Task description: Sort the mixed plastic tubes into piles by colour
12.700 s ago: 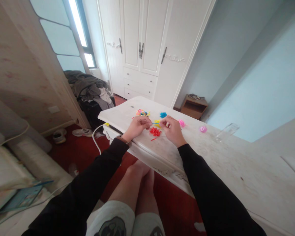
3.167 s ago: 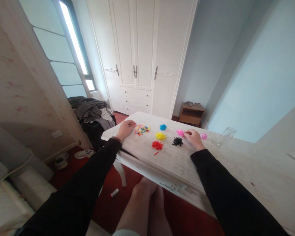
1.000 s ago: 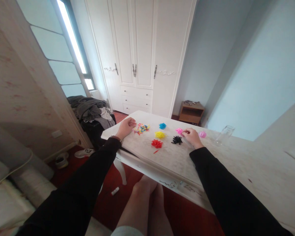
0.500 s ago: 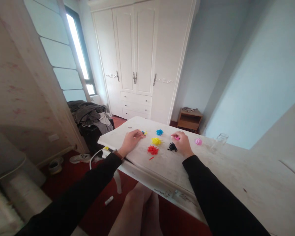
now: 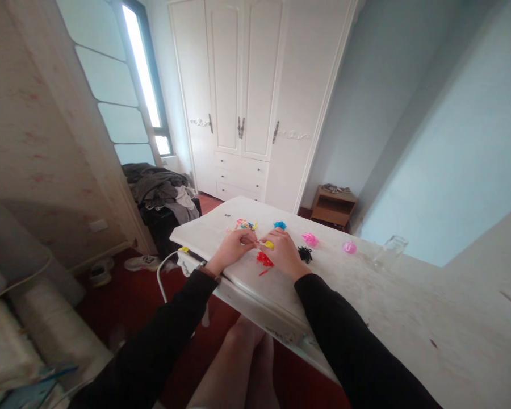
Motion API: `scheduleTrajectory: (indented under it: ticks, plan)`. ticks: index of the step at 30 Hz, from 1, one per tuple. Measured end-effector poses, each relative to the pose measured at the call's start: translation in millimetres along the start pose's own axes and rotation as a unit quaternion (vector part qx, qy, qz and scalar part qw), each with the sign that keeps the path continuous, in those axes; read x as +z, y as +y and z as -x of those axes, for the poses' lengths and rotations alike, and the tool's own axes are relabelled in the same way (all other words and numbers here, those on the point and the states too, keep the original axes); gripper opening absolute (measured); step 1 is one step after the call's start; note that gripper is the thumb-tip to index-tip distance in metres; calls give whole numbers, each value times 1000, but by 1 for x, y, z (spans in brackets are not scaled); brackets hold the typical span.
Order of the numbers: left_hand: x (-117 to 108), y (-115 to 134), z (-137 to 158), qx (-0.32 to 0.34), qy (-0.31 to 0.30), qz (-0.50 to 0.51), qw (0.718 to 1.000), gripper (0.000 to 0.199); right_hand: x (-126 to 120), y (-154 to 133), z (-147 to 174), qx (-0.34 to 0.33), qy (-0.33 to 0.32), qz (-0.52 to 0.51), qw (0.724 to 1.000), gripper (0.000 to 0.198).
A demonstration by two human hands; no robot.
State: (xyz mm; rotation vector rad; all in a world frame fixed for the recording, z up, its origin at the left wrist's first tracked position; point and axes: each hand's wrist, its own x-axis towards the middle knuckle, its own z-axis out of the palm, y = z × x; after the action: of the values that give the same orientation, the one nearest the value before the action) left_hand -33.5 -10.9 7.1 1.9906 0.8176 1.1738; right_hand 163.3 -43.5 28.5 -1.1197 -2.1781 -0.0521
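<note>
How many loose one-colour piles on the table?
5: blue pile beyond the right hand; yellow pile, red pile partly hidden by it; black pile, pink pile right of it. More may be hidden.

We can read no words, brands or numbers. We find the marks on the shoe [image 5: 141, 262] too blurred.

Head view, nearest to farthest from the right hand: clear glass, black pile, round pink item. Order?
From the right hand:
1. Black pile: just to its right.
2. Round pink item: farther right, past the black pile.
3. Clear glass: rightmost of the three.
</note>
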Motion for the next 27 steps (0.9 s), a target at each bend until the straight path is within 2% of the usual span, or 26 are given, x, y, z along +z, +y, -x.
scheduleTrajectory:
  ticks: [6,11,21,27]
  plan:
    - [-1,-4,-1,-25,16,35,999,20,3,-1,-8,-4,-3,-24,1000,14]
    - [-2,-5,-1,-33,2,71,997,18,3,2,-5,5,0,-38,999,17]
    - [-3,-2,-1,-24,-4,17,1000,9,-1,4,-1,42,38,-43,997,16]
    - [-3,-5,-2,-22,-5,36,999,7,-2,6,1,56,46,-49,996,16]
